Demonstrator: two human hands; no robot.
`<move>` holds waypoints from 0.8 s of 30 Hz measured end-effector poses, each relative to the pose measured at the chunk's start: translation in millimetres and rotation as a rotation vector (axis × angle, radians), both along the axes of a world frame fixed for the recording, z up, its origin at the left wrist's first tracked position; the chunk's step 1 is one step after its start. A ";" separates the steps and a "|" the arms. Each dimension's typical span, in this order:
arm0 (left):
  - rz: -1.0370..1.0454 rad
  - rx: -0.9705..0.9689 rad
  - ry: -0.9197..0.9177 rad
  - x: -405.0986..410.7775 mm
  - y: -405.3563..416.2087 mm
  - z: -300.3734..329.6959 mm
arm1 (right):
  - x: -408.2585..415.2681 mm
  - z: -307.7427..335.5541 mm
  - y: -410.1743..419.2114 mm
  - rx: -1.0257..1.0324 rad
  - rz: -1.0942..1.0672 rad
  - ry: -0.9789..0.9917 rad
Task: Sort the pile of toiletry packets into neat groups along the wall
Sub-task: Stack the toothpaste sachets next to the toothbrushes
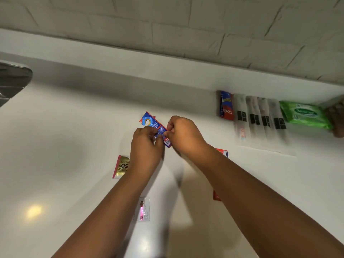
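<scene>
Your left hand (147,146) and right hand (183,134) both pinch a blue packet (155,127) above the middle of the white desk (74,127). Along the wall (167,25) to the right lie a red-blue packet (225,106), four clear sachets (260,118) and a green wipes pack (305,114). A gold sachet (122,166) and a small clear sachet (144,209) lie near your left arm.

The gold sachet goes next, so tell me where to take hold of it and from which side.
Take the gold sachet by its far-left long edge, coming from the left. It lies flat on the counter, and its right side is hidden under the left hand, which together with the right hand pinches the blue packet. A flat sachet offers little grip from above, so lifting an edge first probably works best.
</scene>
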State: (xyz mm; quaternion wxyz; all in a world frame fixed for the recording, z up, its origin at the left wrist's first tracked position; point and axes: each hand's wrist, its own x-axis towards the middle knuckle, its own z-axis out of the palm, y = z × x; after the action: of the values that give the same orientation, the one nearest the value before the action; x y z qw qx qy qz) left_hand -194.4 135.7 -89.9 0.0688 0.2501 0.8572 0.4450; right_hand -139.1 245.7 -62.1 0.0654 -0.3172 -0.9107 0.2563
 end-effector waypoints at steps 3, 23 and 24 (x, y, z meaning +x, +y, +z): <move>-0.042 0.043 -0.049 15.2 1.1 4.0 | 21.9 5.8 -1.6 -0.140 -0.115 0.109; -0.368 0.027 -0.310 135.5 12.5 9.4 | 200.3 -10.0 -37.4 -0.385 -0.596 0.358; -0.376 0.012 -0.275 137.5 11.7 8.6 | 201.3 -11.7 -39.6 -0.367 -0.589 0.355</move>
State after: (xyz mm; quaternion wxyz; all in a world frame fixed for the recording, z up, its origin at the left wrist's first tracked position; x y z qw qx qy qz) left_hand -56.9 147.3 -81.4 0.2652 0.3425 0.7754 0.4595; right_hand 62.2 206.1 -73.8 0.2351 -0.5224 -0.6941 0.4360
